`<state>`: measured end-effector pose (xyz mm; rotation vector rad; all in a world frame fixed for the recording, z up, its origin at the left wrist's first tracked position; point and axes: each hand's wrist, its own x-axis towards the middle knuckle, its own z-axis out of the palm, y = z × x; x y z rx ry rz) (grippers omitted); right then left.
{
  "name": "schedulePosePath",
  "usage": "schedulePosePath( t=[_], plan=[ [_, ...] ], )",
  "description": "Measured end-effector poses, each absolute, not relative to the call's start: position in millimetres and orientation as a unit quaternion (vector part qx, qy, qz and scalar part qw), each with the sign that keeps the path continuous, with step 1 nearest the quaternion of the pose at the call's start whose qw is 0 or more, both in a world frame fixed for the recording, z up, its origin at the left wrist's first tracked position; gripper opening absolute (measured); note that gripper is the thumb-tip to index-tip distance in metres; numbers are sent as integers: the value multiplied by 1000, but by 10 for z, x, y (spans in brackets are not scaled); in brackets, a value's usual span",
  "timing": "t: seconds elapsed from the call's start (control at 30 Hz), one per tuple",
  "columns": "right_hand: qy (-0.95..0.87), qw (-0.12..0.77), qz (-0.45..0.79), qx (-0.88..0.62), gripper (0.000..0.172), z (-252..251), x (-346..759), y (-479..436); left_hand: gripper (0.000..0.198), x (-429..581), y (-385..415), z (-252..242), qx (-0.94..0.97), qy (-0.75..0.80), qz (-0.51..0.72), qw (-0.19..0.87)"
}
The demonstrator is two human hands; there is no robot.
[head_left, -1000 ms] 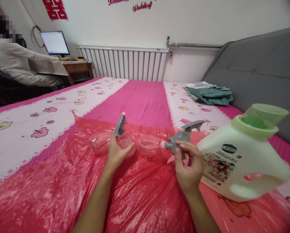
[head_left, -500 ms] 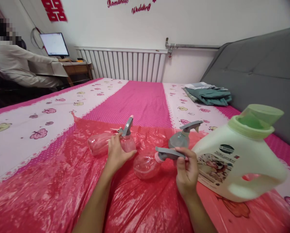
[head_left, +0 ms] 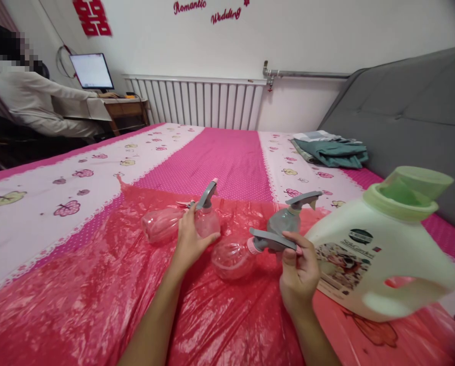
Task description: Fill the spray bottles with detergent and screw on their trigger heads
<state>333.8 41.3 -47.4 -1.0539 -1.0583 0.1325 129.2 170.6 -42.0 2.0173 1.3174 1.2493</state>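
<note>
My left hand (head_left: 192, 239) is around the left side of an upright spray bottle (head_left: 208, 222) with a clear pinkish body and grey trigger head. Its thumb lies along the front near the base. Between thumb and fingers, my right hand (head_left: 300, 269) pinches the grey trigger head (head_left: 273, 239) of a clear spray bottle (head_left: 233, 258) lying tilted on its side, with a pink collar. Behind the right hand stands a grey-tinted spray bottle (head_left: 284, 222). Another clear pinkish bottle (head_left: 160, 225) lies on its side left of my left hand, its neck end partly hidden.
A large pale green detergent jug (head_left: 380, 259) stands close to my right hand. Red plastic sheeting (head_left: 78, 300) covers the near part of the bed. Folded clothes (head_left: 330, 150) lie by the grey headboard (head_left: 406, 107). Another person (head_left: 32, 99) sits at a desk with a monitor (head_left: 92, 71).
The whole view has shifted slightly, so everything appears a little farther right. Both hands keep their holds, and the bottles stay in nearly the same places.
</note>
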Motion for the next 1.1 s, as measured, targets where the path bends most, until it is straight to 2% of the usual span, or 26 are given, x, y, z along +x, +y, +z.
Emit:
schedulePosePath(
  t=[0.1, 0.23, 0.4, 0.5, 0.57, 0.7, 0.8, 0.93, 1.03, 1.1],
  plan=[
    [-473, 729, 90, -486, 30, -503, 3349, 436, 96, 1280, 1676, -431, 684, 498, 452, 282],
    [-469, 735, 107, -479, 31, -504, 3352, 460, 102, 1259, 1671, -424, 628, 504, 486, 339],
    [-476, 740, 114, -461, 24, -450, 3334, 467, 94, 1259, 1735, -382, 557, 458, 575, 387],
    [-481, 740, 123, -454, 23, -421, 3323, 458, 72, 1276, 1758, -326, 478, 413, 652, 419],
    [-485, 739, 127, -449, 24, -405, 3318, 452, 60, 1299, 1731, -275, 446, 386, 712, 381],
    [-493, 738, 123, -444, 25, -372, 3312, 454, 33, 1392, 1554, -188, 484, 266, 825, 117],
    [-505, 739, 127, -428, 26, -357, 3309, 461, 36, 1501, 1352, -189, 579, 200, 788, 63],
    [-506, 743, 136, -415, 28, -382, 3313, 451, 26, 1631, 1150, -255, 795, 161, 579, 75],
    [-508, 743, 144, -412, 33, -422, 3326, 438, 44, 1673, 1109, -275, 816, 207, 530, 106],
    [-503, 739, 147, -423, 35, -438, 3331, 432, 49, 1680, 1111, -260, 806, 236, 523, 148]
  ],
)
